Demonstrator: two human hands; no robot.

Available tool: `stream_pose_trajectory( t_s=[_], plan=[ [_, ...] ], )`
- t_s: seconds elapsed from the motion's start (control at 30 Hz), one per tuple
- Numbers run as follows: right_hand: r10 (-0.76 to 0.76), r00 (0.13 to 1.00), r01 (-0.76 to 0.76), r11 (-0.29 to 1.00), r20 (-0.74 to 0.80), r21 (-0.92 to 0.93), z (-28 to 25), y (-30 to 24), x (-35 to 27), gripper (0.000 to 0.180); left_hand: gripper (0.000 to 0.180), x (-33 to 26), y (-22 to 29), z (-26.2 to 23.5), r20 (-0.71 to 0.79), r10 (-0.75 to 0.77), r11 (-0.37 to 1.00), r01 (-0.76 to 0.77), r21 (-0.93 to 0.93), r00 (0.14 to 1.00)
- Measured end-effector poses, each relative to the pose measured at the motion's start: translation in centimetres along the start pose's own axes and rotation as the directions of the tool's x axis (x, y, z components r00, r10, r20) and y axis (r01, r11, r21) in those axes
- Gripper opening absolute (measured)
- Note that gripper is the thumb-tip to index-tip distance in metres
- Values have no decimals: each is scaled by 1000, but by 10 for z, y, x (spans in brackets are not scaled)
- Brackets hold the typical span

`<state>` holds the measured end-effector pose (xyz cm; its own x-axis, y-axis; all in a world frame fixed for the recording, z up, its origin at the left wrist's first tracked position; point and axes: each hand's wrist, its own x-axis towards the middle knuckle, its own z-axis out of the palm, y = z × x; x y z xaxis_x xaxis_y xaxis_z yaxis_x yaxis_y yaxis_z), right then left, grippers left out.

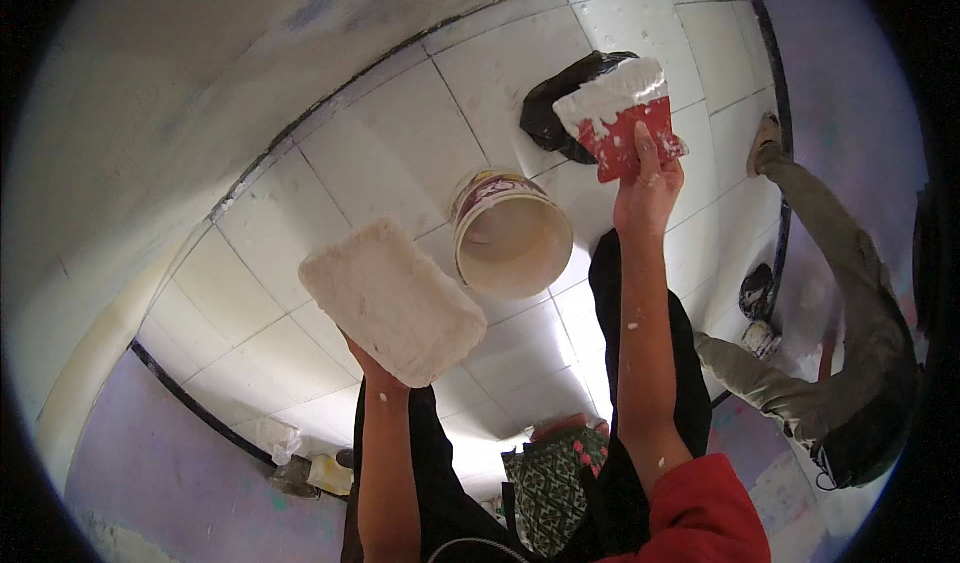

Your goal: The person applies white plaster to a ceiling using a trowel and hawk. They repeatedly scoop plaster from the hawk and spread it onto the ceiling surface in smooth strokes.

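red scraper (637, 135): gripped by right hand (652, 191) | pale board (395, 298): held by left hand (378, 363) | steady tilt should retain white paste (625, 87)

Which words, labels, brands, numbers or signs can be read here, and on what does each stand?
None can be read.
Round white plastic bucket: coloured printing on its outer wall, too blurred and slanted to read.
Flat red spreader, smeared with white paste: no lettering visible.

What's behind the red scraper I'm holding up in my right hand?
Behind the red scraper, what looks like a black bag shows past its left and top edges, with tiled floor around. Whatever lies directly behind the scraper and your right hand is covered.
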<state>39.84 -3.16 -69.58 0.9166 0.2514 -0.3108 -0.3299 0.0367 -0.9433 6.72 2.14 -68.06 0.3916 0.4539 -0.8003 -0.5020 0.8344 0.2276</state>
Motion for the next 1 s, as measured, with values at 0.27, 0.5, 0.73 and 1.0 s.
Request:
stream_pose_trajectory(
  t_s=[0.27, 0.5, 0.73, 1.0],
  plan=[
    [458, 783, -275, 862, 421, -426, 1, -89, -79, 21, 71, 1, -8, 2, 22, 16, 999, -16, -33, 1000],
    [466, 575, 324, 624, 672, -711, 51, -87, -133, 20, 80, -5, -15, 25, 133, -115, 985, 95, 147, 984],
    [454, 617, 337, 585, 642, -738, 58, -62, -151, 20, 85, -7, -20, 30, 83, -157, 974, 141, 178, 984],
    [472, 599, 283, 631, 647, -722, 58, -61, -162, 11, 83, -10, -21, 17, 103, -174, 960, 145, 238, 979]
  ],
)
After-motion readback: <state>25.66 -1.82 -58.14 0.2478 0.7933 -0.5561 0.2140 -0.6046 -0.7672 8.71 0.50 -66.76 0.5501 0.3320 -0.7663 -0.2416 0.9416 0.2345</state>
